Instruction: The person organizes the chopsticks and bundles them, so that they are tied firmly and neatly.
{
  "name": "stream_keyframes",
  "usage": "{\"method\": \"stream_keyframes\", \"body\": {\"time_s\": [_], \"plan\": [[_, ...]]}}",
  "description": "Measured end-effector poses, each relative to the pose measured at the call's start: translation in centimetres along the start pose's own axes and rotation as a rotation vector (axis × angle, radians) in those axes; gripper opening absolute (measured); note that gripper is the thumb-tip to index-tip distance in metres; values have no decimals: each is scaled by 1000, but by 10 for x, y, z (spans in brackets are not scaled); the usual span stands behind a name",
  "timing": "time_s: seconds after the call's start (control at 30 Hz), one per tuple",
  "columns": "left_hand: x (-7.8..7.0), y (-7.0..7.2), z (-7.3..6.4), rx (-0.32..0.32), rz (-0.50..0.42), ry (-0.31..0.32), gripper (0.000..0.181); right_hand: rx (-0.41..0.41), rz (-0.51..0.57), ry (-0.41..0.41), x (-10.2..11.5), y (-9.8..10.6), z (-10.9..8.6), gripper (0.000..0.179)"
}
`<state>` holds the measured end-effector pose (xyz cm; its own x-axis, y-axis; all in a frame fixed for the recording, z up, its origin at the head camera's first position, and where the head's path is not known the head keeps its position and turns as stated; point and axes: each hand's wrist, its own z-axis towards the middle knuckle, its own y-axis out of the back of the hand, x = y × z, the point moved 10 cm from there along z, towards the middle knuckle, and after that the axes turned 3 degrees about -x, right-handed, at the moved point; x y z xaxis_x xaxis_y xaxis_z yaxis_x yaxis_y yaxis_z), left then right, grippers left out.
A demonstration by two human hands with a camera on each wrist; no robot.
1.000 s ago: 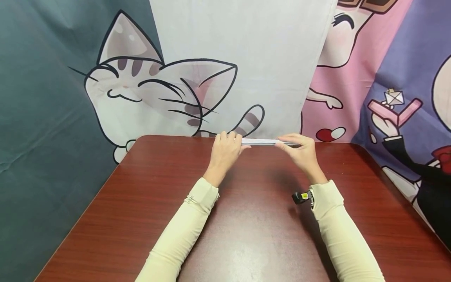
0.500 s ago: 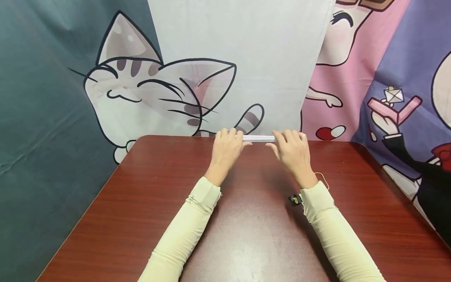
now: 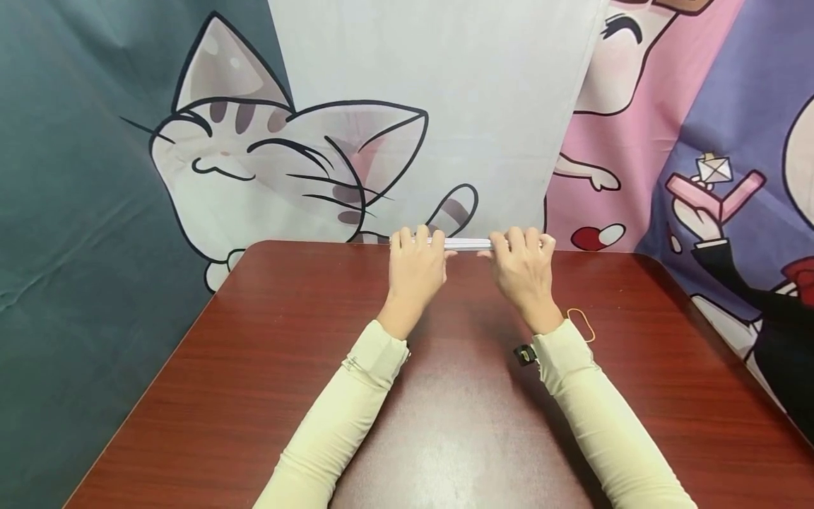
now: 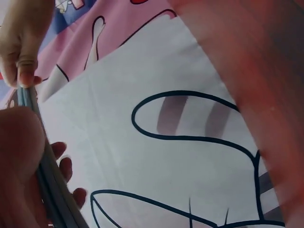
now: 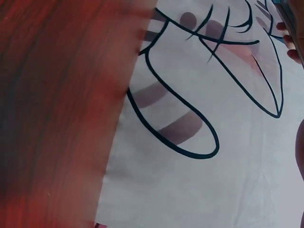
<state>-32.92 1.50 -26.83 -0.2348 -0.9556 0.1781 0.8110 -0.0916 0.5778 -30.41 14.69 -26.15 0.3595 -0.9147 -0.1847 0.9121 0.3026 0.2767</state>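
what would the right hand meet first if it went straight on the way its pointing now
The right hand would probably meet the white part of the printed backdrop, past the far edge of the table. How deep the gap is can't be told.

Flat obj btwn L hand & R hand; backdrop behind tbl.

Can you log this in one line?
left hand: grips thin pale object | right hand: grips it too | cat-print backdrop: behind

Some room, cannot tell which kind: brown table at six o'clock, cat-picture cloth at eleven, pink cloth at two.
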Motion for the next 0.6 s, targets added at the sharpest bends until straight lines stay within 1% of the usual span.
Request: {"method": "stream_keyframes", "body": {"time_s": [0.1,0.2,0.3,0.37,0.5,0.6], "plan": [[-3,2,2,-10,-8,-27,38,-24,-36,-4,2,1,0,53],[-4,5,3,-42,-20,-50,39,-54,-58,-12,3,2,0,57],[-3,7,1,-76,-24,-51,40,-63,-59,-16,4,2,0,58],[-3,8,0,-88,-26,-45,40,-61,-55,-18,5,2,1,58],[-2,6,-3,-81,-32,-38,41,-38,-25,-14,5,1,1,57],[-3,4,-4,-65,-27,-50,41,-34,2,-6,5,1,1,55]]}}
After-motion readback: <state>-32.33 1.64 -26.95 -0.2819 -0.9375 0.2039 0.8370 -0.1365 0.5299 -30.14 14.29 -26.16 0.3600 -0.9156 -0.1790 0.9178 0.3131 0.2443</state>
